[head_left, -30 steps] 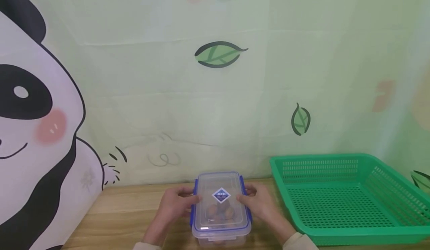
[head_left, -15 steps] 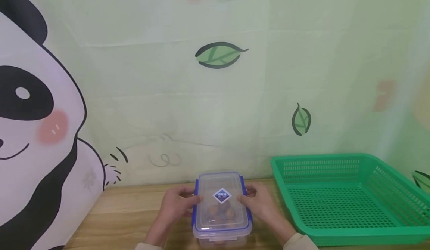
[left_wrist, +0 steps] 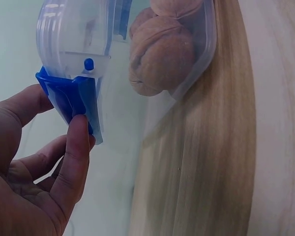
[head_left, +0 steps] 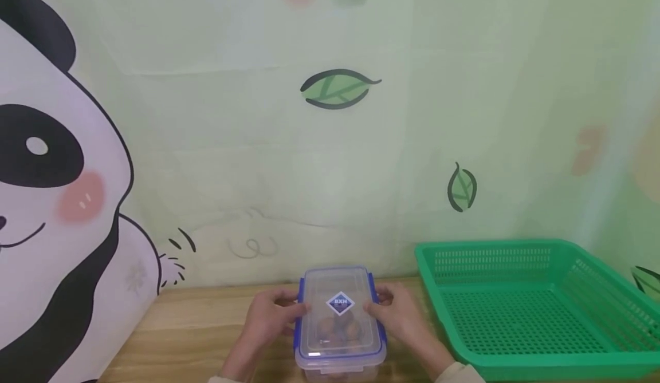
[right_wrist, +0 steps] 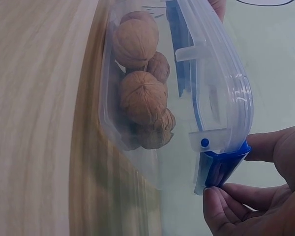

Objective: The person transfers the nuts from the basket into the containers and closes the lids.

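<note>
A clear plastic food container [head_left: 337, 337] with a blue-edged lid and a diamond-shaped label stands on the wooden table. Several walnuts [right_wrist: 142, 96] show through its wall in both wrist views. My left hand [head_left: 268, 317] grips the container's left side, thumb on top of the lid and fingertips at the lower edge of a blue latch [left_wrist: 71, 98]. On the opposite side my right hand [head_left: 399, 311] holds it the same way, its fingers against the other blue latch [right_wrist: 221, 167]. Both latches slant outward from the lid's rim. The lid sits on the container.
A green perforated plastic basket [head_left: 521, 357] stands close on the right, beside my right forearm. The wood-grain table [head_left: 180, 331] reaches back to a pale green cloth backdrop [head_left: 232, 142] printed with a panda and leaves.
Both hands keep their grip on the container, which stays in place. Only the head view has tilted up a little, so everything appears slightly lower.
</note>
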Demonstrator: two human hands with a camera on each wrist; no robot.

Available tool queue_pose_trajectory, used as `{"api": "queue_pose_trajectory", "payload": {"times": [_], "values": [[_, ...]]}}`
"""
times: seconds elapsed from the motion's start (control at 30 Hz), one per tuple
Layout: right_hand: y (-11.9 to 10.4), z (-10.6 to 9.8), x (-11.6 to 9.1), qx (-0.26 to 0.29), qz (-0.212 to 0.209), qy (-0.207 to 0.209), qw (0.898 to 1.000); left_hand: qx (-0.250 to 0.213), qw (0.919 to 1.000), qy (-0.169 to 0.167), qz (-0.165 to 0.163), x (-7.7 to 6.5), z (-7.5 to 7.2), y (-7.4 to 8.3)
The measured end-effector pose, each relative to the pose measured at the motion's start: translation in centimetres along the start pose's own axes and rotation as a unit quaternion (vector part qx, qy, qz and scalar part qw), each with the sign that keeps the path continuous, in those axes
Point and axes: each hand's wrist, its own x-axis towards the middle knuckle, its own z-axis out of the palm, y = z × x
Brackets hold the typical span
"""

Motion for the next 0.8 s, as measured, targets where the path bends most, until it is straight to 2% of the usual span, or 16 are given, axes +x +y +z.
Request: {"api": "queue_pose_trajectory", "payload": {"times": [0.2,0.47,0.7,0.8], "values": [[0.22,-0.24,-0.07,0.005,-0.003,-0.001,1.0,-0.009,0.9999,-0.009,-0.001,0.04,0.31,-0.11],[0.34,-0.55,0.14,-0.022,0.011,-0.019,1.0,-0.006,0.9999,-0.012,0.001,0.08,0.71,-0.06],[0.46,-0.79,-0.19,-0.021,-0.015,-0.036,0.999,0.02,0.9998,-0.008,0.003,-0.17,0.86,0.02],[0.47,-0.85,-0.28,-0.046,-0.035,-0.036,0.998,0.04,0.9992,-0.005,0.008,-0.22,0.87,0.05]]}}
